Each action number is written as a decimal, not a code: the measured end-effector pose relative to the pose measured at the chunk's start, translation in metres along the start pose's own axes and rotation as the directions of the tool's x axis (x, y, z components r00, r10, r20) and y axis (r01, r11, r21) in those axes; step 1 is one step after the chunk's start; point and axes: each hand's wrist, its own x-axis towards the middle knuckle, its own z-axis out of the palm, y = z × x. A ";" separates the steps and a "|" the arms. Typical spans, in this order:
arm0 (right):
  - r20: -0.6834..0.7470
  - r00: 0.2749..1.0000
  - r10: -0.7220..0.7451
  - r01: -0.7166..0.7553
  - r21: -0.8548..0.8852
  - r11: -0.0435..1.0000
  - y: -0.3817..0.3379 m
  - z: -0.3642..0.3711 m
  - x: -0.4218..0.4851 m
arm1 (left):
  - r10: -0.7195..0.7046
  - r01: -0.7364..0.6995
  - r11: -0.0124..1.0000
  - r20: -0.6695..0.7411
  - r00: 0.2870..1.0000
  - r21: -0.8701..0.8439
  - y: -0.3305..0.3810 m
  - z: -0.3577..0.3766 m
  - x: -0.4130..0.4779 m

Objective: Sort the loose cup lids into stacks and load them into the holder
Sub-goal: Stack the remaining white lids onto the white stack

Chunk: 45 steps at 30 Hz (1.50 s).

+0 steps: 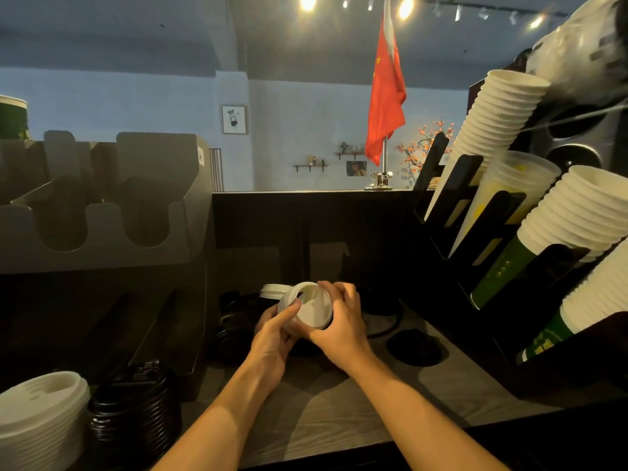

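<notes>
white lid stack (39, 414) and black lid stack (132, 406) sit nearest, at the lower left. grey holder (102, 205) stands behind them on the wooden worktop (339, 413), cup rack (503, 232) opposite. left hand (272, 338) and right hand (343, 321) clasp a small pile of white lids (311, 309) mid-worktop, loose black lids (413, 346) nearby. green cup print is unreadable.

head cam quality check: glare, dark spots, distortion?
Head view: ceiling lights flare with starbursts; the counter is dim, so black lids blur into shadow; white lids between left hand and right hand read clearly; wide-angle bends the cups at the right edge.
</notes>
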 end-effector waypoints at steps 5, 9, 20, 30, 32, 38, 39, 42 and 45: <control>0.116 0.992 0.057 -0.076 0.161 0.984 -0.002 -0.001 -0.001 | 0.008 -0.005 0.998 -0.040 0.999 0.065 0.001 -0.002 0.001; 0.180 0.978 0.106 -0.151 0.261 0.954 -0.002 0.000 -0.003 | 0.004 0.002 0.996 -0.064 0.998 0.090 -0.001 -0.005 0.002; 0.250 0.944 0.216 -0.320 0.531 0.785 -0.010 -0.007 0.000 | 0.039 -0.039 0.999 -0.011 0.999 0.018 -0.001 -0.002 -0.001; 0.207 0.933 0.294 -0.359 0.511 0.781 -0.018 -0.012 -0.014 | 0.119 -0.104 0.980 -0.084 0.989 0.171 -0.004 0.001 -0.012; 0.216 0.926 0.311 -0.378 0.493 0.784 -0.022 -0.016 -0.022 | 0.181 -0.154 0.953 -0.084 0.980 0.261 -0.003 0.002 -0.017; 0.186 0.914 0.361 -0.404 0.501 0.765 -0.033 -0.032 -0.045 | 0.316 -0.259 0.868 -0.068 0.946 0.424 0.003 0.008 -0.047; 0.186 0.914 0.361 -0.405 0.498 0.767 -0.036 -0.036 -0.048 | 0.322 -0.261 0.863 -0.072 0.944 0.433 0.004 0.009 -0.053; 0.176 0.925 0.336 -0.379 0.467 0.799 -0.048 -0.051 -0.052 | 0.325 -0.264 0.865 -0.077 0.943 0.426 0.007 0.011 -0.073; 0.188 0.931 0.313 -0.364 0.431 0.825 -0.062 -0.065 -0.052 | 0.303 -0.233 0.884 -0.118 0.946 0.405 0.021 0.011 -0.094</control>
